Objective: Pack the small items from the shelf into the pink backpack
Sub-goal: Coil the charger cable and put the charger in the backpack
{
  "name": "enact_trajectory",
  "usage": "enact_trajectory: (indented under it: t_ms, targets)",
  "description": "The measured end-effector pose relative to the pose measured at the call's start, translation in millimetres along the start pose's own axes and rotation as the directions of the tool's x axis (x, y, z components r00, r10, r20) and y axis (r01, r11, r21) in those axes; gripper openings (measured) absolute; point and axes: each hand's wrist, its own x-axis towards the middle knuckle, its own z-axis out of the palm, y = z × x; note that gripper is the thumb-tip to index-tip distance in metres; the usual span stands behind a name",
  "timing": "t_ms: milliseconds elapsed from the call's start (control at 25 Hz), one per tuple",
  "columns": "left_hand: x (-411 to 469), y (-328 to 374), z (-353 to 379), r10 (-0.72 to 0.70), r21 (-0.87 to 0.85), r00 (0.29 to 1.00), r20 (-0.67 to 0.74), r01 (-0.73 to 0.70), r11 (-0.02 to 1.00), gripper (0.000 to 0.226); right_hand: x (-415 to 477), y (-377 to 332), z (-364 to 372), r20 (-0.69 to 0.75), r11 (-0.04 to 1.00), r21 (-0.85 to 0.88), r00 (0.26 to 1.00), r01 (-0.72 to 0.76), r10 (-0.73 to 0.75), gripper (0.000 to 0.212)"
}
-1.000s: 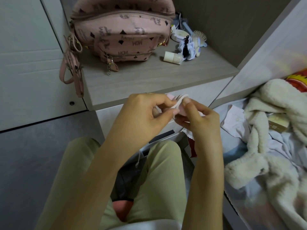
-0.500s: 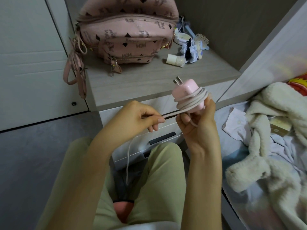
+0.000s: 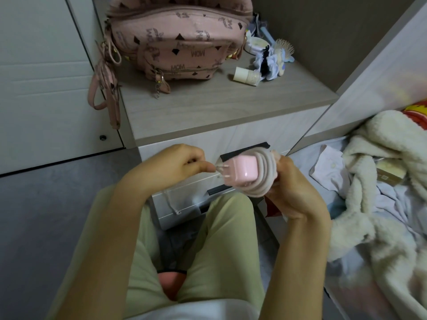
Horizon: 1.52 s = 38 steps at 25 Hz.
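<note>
One pink charger [image 3: 240, 173], cord [image 3: 263, 179] coiled round it, held before the shelf [image 3: 219, 107], well short of the pink backpack [image 3: 180, 40]; right hand [image 3: 293, 190] clamped over the coils; left hand [image 3: 175, 162] pinches the loose tail; judged light, body rigid, cord limp; grip across coils.

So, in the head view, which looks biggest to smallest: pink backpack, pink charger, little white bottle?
1. Pink backpack, largest by far.
2. Pink charger next, though nearness to the camera flatters it.
3. White bottle, smallest.
</note>
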Motion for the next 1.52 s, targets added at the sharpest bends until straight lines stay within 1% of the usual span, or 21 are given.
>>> enact_trajectory:
  t_ms: [80, 120, 160, 200, 280, 360, 440, 520, 640, 760, 840, 880, 960, 1040, 1120, 1240, 1320, 1400, 1480, 1520]
  targets:
    - [-1, 2, -3, 0.04, -0.038, 0.998, -0.046, -0.041, 0.998, 0.021, -4, 0, -4, 0.042, 0.985, -0.172, 0.999, -0.027, 0.035, 0.039]
    - [-1, 5, -5, 0.072, -0.043, 0.994, -0.077, -0.075, 0.996, 0.013, -5, 0, -4, 0.073, 0.971, -0.24, 0.997, -0.019, 0.037, 0.042]
    - [-2, 9, -5, 0.107, -0.033, 0.988, -0.115, -0.112, 0.993, 0.01, -5, 0, -3, 0.108, 0.959, -0.283, 0.993, -0.012, 0.044, 0.048]
    - [-4, 14, -5, 0.141, -0.004, 0.977, -0.161, -0.143, 0.99, 0.008, -6, 0, -2, 0.137, 0.952, -0.307, 0.989, -0.006, 0.05, 0.046]
    - [-9, 25, -4, 0.174, 0.055, 0.948, -0.267, -0.165, 0.985, 0.007, -6, -1, 1, 0.144, 0.951, -0.308, 0.988, -0.007, 0.054, 0.032]
    - [-11, 38, -1, 0.141, 0.03, 0.928, -0.345, -0.139, 0.99, 0.009, -6, -1, 1, 0.121, 0.952, -0.304, 0.991, -0.013, 0.052, 0.03]
    - [-11, 53, 4, 0.119, 0.053, 0.912, -0.392, -0.106, 0.993, 0.011, -5, -2, 2, 0.13, 0.945, -0.328, 0.991, 0.011, 0.034, 0.027]
    - [-12, 65, 10, 0.113, 0.086, 0.894, -0.434, -0.084, 0.993, 0.011, -5, -2, 3, 0.097, 0.94, -0.341, 0.995, 0.012, 0.023, 0.022]
    - [-14, 73, 11, 0.128, 0.024, 0.875, -0.467, -0.132, 0.991, 0.012, -5, -5, 7, 0.008, 0.949, -0.312, 0.999, 0.048, -0.048, 0.026]
    - [-19, 78, 9, 0.165, -0.064, 0.858, -0.487, -0.224, 0.973, 0.014, 0, -7, 16, -0.146, 0.961, -0.246, 0.976, 0.124, -0.163, 0.022]
    - [-22, 80, 7, 0.183, -0.126, 0.847, -0.498, -0.28, 0.952, 0.018, 7, -7, 20, -0.27, 0.966, -0.203, 0.939, 0.161, -0.214, 0.018]
    - [-23, 80, 7, 0.182, -0.141, 0.849, -0.496, -0.286, 0.948, 0.018, 10, -6, 21, -0.333, 0.967, -0.186, 0.915, 0.172, -0.226, 0.018]
    - [-22, 77, 8, 0.171, -0.131, 0.863, -0.474, -0.262, 0.956, 0.013, 17, 0, 22, -0.449, 0.976, -0.144, 0.868, 0.163, -0.211, 0.021]
    - [-21, 73, 9, 0.156, -0.147, 0.879, -0.451, -0.245, 0.958, 0.011, 22, 4, 20, -0.518, 0.988, -0.07, 0.841, 0.138, -0.155, 0.028]
    - [-19, 70, 8, 0.146, -0.194, 0.886, -0.44, -0.252, 0.948, 0.01, 25, 7, 20, -0.521, 0.991, 0.027, 0.848, 0.132, -0.099, 0.037]
    - [-18, 68, 8, 0.132, -0.243, 0.884, -0.449, -0.263, 0.934, 0.01, 28, 8, 27, -0.45, 0.968, 0.189, 0.891, 0.167, -0.066, 0.04]
    - [-18, 69, 8, 0.138, -0.262, 0.893, -0.428, -0.268, 0.927, 0.009, 30, 7, 35, -0.405, 0.929, 0.314, 0.913, 0.194, -0.053, 0.045]
    - [-18, 65, 6, 0.122, -0.321, 0.931, -0.343, -0.238, 0.917, 0.01, 31, 4, 37, -0.364, 0.863, 0.451, 0.93, 0.227, -0.055, 0.05]
    - [-15, 55, 2, 0.112, -0.379, 0.978, -0.178, -0.174, 0.909, 0.012, 28, 1, 29, -0.322, 0.786, 0.572, 0.946, 0.233, -0.046, 0.048]
    - [-13, 48, 0, 0.11, -0.396, 0.988, -0.109, -0.144, 0.907, 0.013, 25, 0, 24, -0.293, 0.785, 0.579, 0.955, 0.221, -0.053, 0.046]
